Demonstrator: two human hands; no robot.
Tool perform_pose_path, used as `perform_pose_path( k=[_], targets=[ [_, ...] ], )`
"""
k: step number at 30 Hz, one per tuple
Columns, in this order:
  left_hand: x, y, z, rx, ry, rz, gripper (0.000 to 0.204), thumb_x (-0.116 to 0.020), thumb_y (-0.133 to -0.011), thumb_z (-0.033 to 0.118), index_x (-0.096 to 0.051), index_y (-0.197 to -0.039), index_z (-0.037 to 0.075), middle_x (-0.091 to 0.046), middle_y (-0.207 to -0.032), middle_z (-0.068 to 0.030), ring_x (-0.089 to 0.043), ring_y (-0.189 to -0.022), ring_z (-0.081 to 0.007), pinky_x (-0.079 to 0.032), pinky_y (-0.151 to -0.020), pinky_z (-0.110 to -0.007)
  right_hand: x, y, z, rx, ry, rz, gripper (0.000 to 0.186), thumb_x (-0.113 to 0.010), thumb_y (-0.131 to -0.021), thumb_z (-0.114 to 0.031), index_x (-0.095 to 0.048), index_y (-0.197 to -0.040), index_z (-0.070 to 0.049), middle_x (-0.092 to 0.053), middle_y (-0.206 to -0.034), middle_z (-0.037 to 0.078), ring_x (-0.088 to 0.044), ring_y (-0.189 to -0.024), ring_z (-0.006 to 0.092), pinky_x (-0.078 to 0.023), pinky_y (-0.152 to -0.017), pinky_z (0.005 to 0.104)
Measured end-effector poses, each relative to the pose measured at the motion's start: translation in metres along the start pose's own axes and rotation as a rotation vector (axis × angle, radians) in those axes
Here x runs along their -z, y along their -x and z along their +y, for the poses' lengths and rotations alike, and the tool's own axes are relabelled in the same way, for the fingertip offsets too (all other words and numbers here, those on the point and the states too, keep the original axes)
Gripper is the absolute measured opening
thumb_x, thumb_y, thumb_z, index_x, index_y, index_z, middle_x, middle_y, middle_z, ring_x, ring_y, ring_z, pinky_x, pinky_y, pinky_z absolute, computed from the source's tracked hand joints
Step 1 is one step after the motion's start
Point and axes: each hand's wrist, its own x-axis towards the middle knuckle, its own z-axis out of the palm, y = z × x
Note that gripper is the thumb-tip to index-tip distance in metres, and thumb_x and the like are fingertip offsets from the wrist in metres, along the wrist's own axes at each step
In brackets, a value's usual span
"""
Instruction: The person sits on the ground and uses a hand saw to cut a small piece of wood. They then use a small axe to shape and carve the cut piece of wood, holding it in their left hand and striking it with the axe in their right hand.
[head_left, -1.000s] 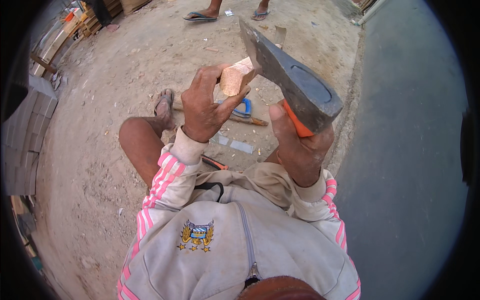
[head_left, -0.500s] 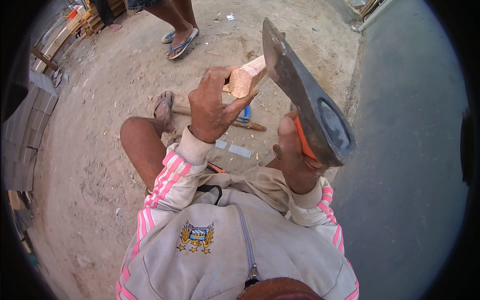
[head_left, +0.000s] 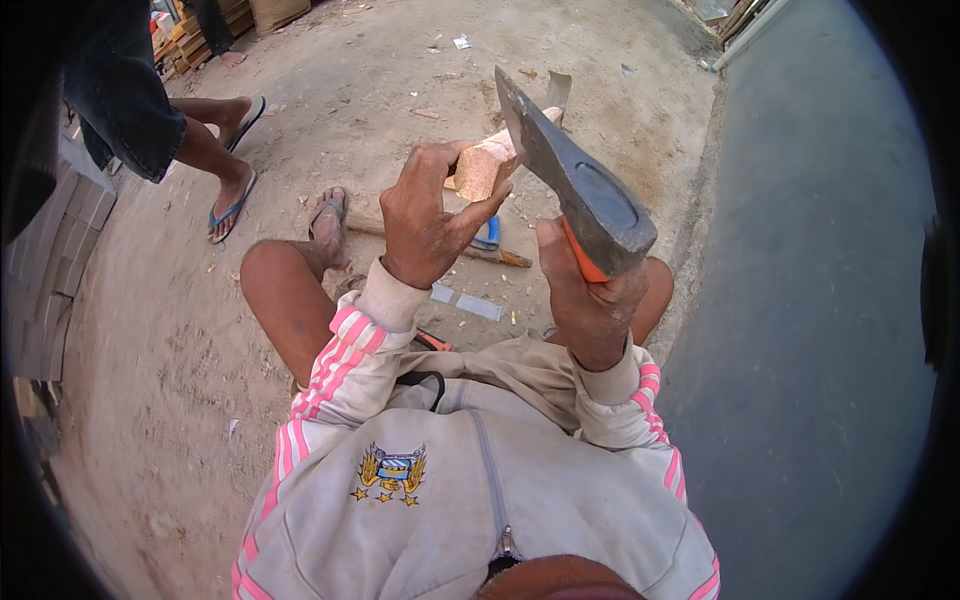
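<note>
My left hand [head_left: 428, 215] is closed around a pale wooden piece [head_left: 478, 172], its cut end facing me. A flat grey metal blade [head_left: 559, 90] shows at the wood's far end; whether they are joined I cannot tell. In my right hand [head_left: 590, 310] is a hatchet [head_left: 585, 180] with a dark head, gripped by its orange handle close under the head. The hatchet's edge overlaps the wood in view, and contact is unclear. Below my hands, a wooden stick [head_left: 512, 258] and a blue-handled tool [head_left: 488, 234] lie on the ground.
Grey strips [head_left: 478, 306] and an orange-and-black tool [head_left: 433, 341] lie between my legs. A grey wall [head_left: 800, 300] runs along the right. Stacked blocks [head_left: 62, 235] stand at the left. A person in sandals [head_left: 225, 205] is at the upper left, with stacked timber [head_left: 215, 30] behind.
My right hand has brought the hatchet down and left, its edge nearer the wood. My left hand has barely moved. The person in sandals has walked to the left.
</note>
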Motion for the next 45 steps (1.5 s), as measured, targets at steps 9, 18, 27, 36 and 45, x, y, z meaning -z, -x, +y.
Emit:
perform_pose_path(
  k=[9, 18, 27, 36, 45],
  targets=[
    [-0.007, -0.005, -0.001, -0.021, 0.003, 0.053, 0.049, -0.089, -0.073, 0.022, -0.062, -0.11, 0.006, -0.067, -0.095, -0.0109, -0.069, -0.081, -0.0257, -0.057, -0.066, -0.035, -0.005, -0.002, 0.005, -0.064, -0.084, -0.017, 0.028, -0.076, -0.086, -0.003, -0.062, -0.11, 0.0, -0.069, -0.093, 0.01, -0.068, -0.077, 0.0179, -0.053, -0.069, 0.0307],
    [-0.003, 0.001, -0.001, -0.019, -0.01, 0.02, 0.049, -0.089, -0.073, 0.02, -0.061, -0.11, 0.006, -0.067, -0.095, -0.0107, -0.069, -0.08, -0.0264, -0.057, -0.065, -0.036, -0.011, 0.0, -0.005, -0.217, -0.182, 0.018, 0.021, -0.077, -0.085, -0.005, -0.067, -0.103, -0.001, -0.068, -0.092, 0.005, -0.064, -0.077, 0.0162, -0.049, -0.084, 0.0414],
    [0.003, 0.0, -0.005, 0.041, 0.037, -0.005, 0.041, -0.087, -0.075, 0.013, -0.062, -0.107, 0.004, -0.067, -0.094, -0.0115, -0.068, -0.082, -0.0246, -0.056, -0.07, -0.034, 0.002, -0.002, 0.011, 0.011, -0.084, 0.118, 0.025, -0.074, -0.09, -0.006, -0.065, -0.112, 0.003, -0.066, -0.083, 0.005, -0.061, -0.074, 0.0097, -0.049, -0.063, 0.0267],
    [0.021, 0.001, -0.075, 0.507, 0.148, 0.138, 0.03, -0.078, -0.084, 0.007, -0.057, -0.105, 0.005, -0.064, -0.094, -0.0043, -0.062, -0.088, -0.0121, -0.053, -0.079, -0.028, 0.022, -0.038, 0.09, -0.273, -0.641, 0.315, 0.011, -0.065, -0.097, -0.012, -0.059, -0.101, -0.003, -0.056, -0.072, 0.003, -0.051, -0.051, 0.0108, -0.044, -0.047, 0.0255],
    [-0.001, 0.058, -0.167, 1.061, 0.492, 0.606, 0.03, -0.077, -0.087, 0.014, -0.056, -0.108, 0.008, -0.063, -0.098, -0.0029, -0.063, -0.092, -0.0152, -0.054, -0.085, -0.032, 0.023, -0.049, 0.174, -0.615, -1.05, 0.523, 0.017, -0.064, -0.099, -0.021, -0.051, -0.095, -0.011, -0.054, -0.074, 0.0, -0.055, -0.057, 0.0111, -0.048, -0.048, 0.0284]
  ],
)
